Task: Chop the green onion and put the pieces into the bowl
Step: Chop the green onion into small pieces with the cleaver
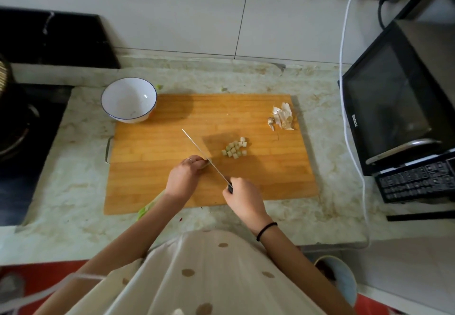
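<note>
As right hand [243, 199] grips knife [204, 154], left hand [183, 177] holds green onion [145, 210], pieces [235, 148] alongside, bowl [102, 100] at board [258, 179] corner.

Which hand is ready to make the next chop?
Right hand, most likely: it grips the knife, blade right beside the left hand, which holds down the onion on the board.

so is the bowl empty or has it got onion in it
Empty: the bowl is bare white inside, and the cut pieces lie on the board.
</note>
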